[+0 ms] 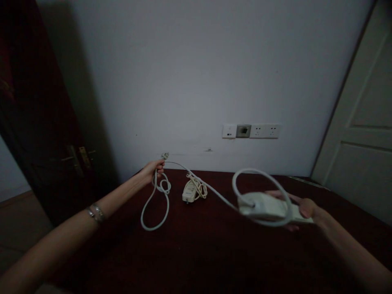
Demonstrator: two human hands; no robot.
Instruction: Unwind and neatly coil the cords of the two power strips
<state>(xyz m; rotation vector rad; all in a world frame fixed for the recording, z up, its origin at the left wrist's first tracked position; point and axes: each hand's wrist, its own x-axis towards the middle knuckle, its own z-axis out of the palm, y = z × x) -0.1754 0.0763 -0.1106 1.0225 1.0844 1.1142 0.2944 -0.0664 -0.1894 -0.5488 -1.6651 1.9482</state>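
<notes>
My right hand (306,207) is closed around a white power strip (265,205), which is held over the table and a little blurred. A white power cord (220,196) leaves the strip, makes a loop above it and runs left. My left hand (154,169) grips this cord close to its plug (165,155), which pokes up past the fingers. More cord hangs in loops below the left hand. Between my hands, a second, smaller power strip (190,192) lies on the table with its own cord bundled beside it.
The dark red table (183,253) meets a pale wall (183,81). Wall sockets (265,131) and a grey switch plate (243,131) sit low on the wall, right of centre. A dark door (36,122) stands at the left, a light panelled door (364,122) at the right.
</notes>
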